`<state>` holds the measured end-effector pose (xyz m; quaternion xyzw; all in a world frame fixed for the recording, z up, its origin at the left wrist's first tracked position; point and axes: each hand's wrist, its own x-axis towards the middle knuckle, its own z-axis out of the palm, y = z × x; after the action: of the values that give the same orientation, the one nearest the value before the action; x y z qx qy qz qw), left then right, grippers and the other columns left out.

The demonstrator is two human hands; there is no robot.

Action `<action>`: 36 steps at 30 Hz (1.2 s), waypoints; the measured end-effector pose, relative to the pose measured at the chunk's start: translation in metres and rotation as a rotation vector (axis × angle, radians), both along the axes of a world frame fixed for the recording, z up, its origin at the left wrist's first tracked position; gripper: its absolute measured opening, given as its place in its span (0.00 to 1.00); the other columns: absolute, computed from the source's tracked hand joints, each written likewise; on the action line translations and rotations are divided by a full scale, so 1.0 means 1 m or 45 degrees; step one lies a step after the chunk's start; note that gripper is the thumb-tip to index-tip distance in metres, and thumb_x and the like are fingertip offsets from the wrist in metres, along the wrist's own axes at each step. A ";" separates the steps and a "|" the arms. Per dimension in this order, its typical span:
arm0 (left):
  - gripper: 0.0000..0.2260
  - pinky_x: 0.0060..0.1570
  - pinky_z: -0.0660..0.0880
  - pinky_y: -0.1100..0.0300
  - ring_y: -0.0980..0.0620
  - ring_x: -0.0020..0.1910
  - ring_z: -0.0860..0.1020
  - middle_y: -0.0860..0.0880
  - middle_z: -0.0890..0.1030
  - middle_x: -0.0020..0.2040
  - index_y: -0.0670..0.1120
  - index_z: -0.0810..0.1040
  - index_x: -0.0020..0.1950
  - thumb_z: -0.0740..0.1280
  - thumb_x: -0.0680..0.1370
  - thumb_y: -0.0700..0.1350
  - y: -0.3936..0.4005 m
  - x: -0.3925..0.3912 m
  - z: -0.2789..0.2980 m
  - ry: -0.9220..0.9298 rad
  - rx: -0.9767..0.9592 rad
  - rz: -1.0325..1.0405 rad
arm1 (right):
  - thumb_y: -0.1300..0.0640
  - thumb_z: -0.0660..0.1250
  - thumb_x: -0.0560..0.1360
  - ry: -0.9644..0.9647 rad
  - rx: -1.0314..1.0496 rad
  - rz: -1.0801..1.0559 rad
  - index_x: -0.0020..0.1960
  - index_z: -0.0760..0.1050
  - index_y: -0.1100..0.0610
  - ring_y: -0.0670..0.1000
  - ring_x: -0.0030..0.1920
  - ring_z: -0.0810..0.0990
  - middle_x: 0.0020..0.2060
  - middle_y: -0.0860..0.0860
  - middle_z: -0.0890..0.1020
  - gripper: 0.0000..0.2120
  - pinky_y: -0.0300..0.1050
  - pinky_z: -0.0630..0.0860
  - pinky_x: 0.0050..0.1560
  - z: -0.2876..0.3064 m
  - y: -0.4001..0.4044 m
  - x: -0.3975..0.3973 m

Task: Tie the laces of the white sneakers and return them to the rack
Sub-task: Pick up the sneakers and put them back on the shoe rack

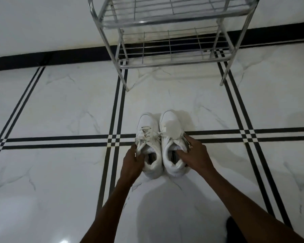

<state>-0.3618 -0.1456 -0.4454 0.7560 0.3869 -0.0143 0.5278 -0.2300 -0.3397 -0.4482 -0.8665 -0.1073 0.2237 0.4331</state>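
Two white sneakers stand side by side on the floor, toes pointing away from me. The left sneaker (148, 130) shows crossed laces over its tongue. My left hand (132, 161) grips its outer side near the collar. The right sneaker (171, 127) is held by my right hand (194, 153), thumb inside the opening and fingers on the outer side. The metal shoe rack (172, 57) stands beyond them against the wall, its two wire shelves bare.
The floor (60, 106) is glossy white marble tile with black double stripes. A black skirting band runs along the wall behind the rack. A dark object (232, 230) shows at the bottom right edge.
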 end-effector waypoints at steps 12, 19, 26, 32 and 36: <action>0.25 0.67 0.76 0.45 0.50 0.67 0.78 0.48 0.78 0.70 0.50 0.67 0.80 0.62 0.81 0.46 -0.021 0.108 0.231 -0.157 0.169 -0.027 | 0.62 0.74 0.72 -0.043 0.163 -0.049 0.74 0.68 0.52 0.32 0.51 0.78 0.56 0.44 0.82 0.33 0.21 0.72 0.48 0.221 -0.023 0.098; 0.23 0.64 0.78 0.44 0.47 0.65 0.80 0.47 0.79 0.69 0.50 0.69 0.78 0.64 0.82 0.44 -0.017 0.171 0.338 -0.115 0.167 -0.018 | 0.62 0.74 0.73 -0.049 0.129 -0.018 0.76 0.66 0.55 0.41 0.62 0.76 0.62 0.44 0.77 0.35 0.17 0.67 0.50 0.330 -0.023 0.158; 0.23 0.59 0.76 0.64 0.50 0.62 0.79 0.51 0.78 0.65 0.48 0.68 0.79 0.64 0.83 0.40 0.036 0.265 0.358 -0.110 0.144 -0.052 | 0.58 0.71 0.76 -0.018 0.057 0.058 0.78 0.62 0.51 0.48 0.62 0.79 0.64 0.52 0.81 0.33 0.32 0.75 0.52 0.355 0.036 0.255; 0.26 0.65 0.77 0.44 0.44 0.65 0.79 0.43 0.80 0.69 0.46 0.69 0.78 0.62 0.80 0.46 0.101 0.345 0.343 -0.069 0.155 -0.088 | 0.60 0.70 0.75 0.013 0.034 0.067 0.78 0.62 0.54 0.54 0.64 0.79 0.66 0.54 0.79 0.33 0.44 0.76 0.61 0.341 0.100 0.336; 0.23 0.64 0.78 0.46 0.43 0.64 0.80 0.42 0.80 0.68 0.45 0.68 0.78 0.64 0.83 0.40 0.122 0.378 0.334 -0.022 0.136 -0.108 | 0.58 0.71 0.76 0.026 -0.027 0.041 0.77 0.64 0.56 0.56 0.66 0.77 0.67 0.56 0.78 0.32 0.42 0.73 0.61 0.328 0.122 0.366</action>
<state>0.0158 -0.0231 -0.1117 0.7990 0.3502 -0.0094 0.4888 0.1356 -0.2179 -0.1205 -0.8668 -0.1145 0.2407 0.4214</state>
